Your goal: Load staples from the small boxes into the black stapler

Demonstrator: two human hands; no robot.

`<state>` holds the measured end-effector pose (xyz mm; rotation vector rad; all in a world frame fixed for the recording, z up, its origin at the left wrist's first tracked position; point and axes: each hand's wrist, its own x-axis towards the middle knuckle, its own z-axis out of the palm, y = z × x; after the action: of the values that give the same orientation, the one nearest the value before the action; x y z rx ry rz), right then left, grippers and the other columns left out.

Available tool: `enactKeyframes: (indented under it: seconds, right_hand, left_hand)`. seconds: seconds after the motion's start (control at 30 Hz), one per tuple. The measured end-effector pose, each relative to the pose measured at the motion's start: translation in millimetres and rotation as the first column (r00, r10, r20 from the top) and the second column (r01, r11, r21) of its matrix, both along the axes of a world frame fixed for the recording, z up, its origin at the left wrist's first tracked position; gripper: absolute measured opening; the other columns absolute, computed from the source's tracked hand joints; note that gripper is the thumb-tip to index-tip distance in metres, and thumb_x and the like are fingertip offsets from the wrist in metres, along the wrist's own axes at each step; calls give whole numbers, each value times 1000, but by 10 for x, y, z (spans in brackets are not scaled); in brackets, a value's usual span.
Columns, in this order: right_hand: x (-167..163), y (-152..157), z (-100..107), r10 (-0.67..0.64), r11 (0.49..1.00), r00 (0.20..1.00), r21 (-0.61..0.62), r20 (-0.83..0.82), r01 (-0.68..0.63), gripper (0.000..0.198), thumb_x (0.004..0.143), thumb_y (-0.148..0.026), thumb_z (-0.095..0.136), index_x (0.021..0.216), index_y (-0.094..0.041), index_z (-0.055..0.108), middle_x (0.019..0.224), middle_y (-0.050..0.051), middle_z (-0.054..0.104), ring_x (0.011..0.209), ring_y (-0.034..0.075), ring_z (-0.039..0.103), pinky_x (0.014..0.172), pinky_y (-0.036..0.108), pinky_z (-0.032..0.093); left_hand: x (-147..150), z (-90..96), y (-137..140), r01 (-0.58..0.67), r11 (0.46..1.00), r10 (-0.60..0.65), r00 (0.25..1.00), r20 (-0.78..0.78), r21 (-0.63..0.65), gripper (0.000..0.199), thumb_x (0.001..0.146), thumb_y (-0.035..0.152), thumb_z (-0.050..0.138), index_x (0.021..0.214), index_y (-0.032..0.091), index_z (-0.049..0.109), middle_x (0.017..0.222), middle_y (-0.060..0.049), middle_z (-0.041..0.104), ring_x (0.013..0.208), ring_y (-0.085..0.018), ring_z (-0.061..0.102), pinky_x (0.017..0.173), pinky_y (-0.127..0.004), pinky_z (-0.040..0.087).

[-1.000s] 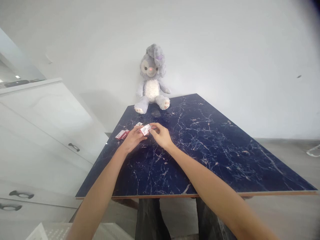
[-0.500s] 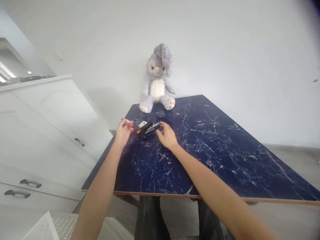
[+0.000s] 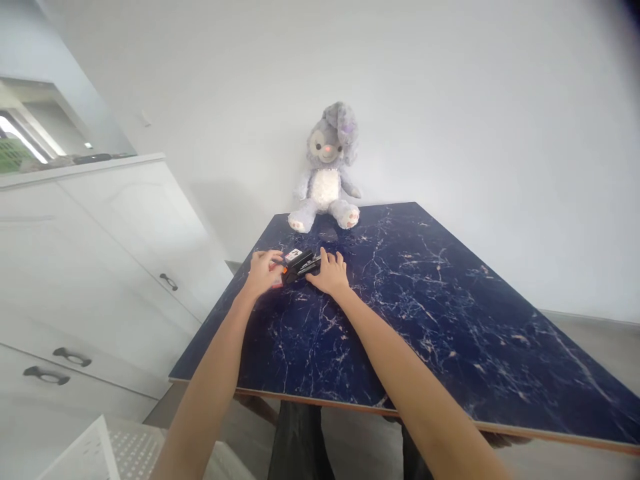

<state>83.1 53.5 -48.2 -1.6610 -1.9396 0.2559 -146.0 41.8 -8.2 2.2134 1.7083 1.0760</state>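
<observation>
A black object with an orange part and silver strips (image 3: 300, 266) lies on the dark blue marbled table, its exact kind too small to make out. My left hand (image 3: 262, 273) is closed with curled fingers at its left end, near the orange part. My right hand (image 3: 331, 273) has its thumb and fingers around the right end. Just behind the black object is a small white box with a dark print (image 3: 293, 255). Something red (image 3: 277, 283) shows beneath my left hand, mostly covered by it.
A grey plush toy (image 3: 326, 177) sits at the table's (image 3: 425, 320) far edge against the wall. White cabinets (image 3: 115, 267) stand at the left. A white perforated container (image 3: 133, 453) is below at the lower left.
My left hand has moved right from the red packet to the left end of the black object. My right hand has closed in around the right end. The view has tilted slightly.
</observation>
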Motion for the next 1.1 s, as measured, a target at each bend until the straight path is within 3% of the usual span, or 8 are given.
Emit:
enactKeyframes:
  seconds: [0.17,0.43,0.6,0.67,0.73,0.83,0.93,1.1]
  right_hand:
    - [23,46,-2,27,1000,1000,4,-8,-27,98,77,-52,63,157,-13,22,146,17,49,139,41,28,109,50,26]
    - [40,-21,-16,265,956,963,113,51,-269,99,80,-44,60,159,-10,11,128,15,64,137,38,28,111,48,20]
    - [-13,-48,-33,278,953,959,109,54,-283,100,82,-40,58,160,-10,4,139,16,56,139,38,28,111,49,22]
    - [-12,-50,-39,250,955,968,153,37,-253,93,84,-39,55,160,-11,9,143,17,52,138,37,30,111,49,25]
    - [14,-34,-43,183,967,983,183,-26,-175,85,87,-37,52,159,-10,15,141,18,53,133,36,37,107,47,30]
    - [75,18,-52,66,986,990,162,-128,-45,77,88,-31,48,155,-5,22,130,19,61,124,33,47,104,44,35]
    - [112,58,-66,10,992,987,123,-163,11,71,88,-27,47,152,-2,27,125,18,64,119,31,53,105,42,34]
    - [94,28,-52,5,996,996,94,-87,3,63,89,-27,48,148,-6,37,125,17,64,116,30,54,103,40,35]
  left_hand:
    - [43,-25,-29,71,986,-99,977,-187,-148,92,66,32,83,149,25,44,111,-10,61,130,-31,45,110,-46,39]
    - [65,-26,-8,96,980,-122,983,-140,-176,89,67,30,84,147,24,47,98,-7,64,119,-29,56,104,-42,44]
    - [78,-66,-16,70,986,-96,982,-164,-154,85,69,34,83,146,24,49,101,-8,68,122,-31,53,106,-46,41]
    - [62,-81,0,59,994,-71,987,-142,-89,64,80,39,74,140,25,57,106,-9,69,128,-30,48,109,-45,40]
    - [27,-86,29,-2,999,6,996,-92,41,37,94,39,54,126,25,67,112,-9,70,130,-27,47,110,-42,38]
    - [-62,-101,81,-229,958,246,965,-86,173,33,98,31,44,111,22,73,115,-9,71,123,-28,54,111,-45,36]
    - [-174,-155,123,-446,891,454,867,-205,86,32,88,34,60,115,22,71,123,-13,69,121,-36,55,106,-53,38]
    - [-318,-247,166,-485,873,465,860,-212,-54,44,85,46,63,124,25,66,117,-10,72,109,-32,64,92,-41,49]
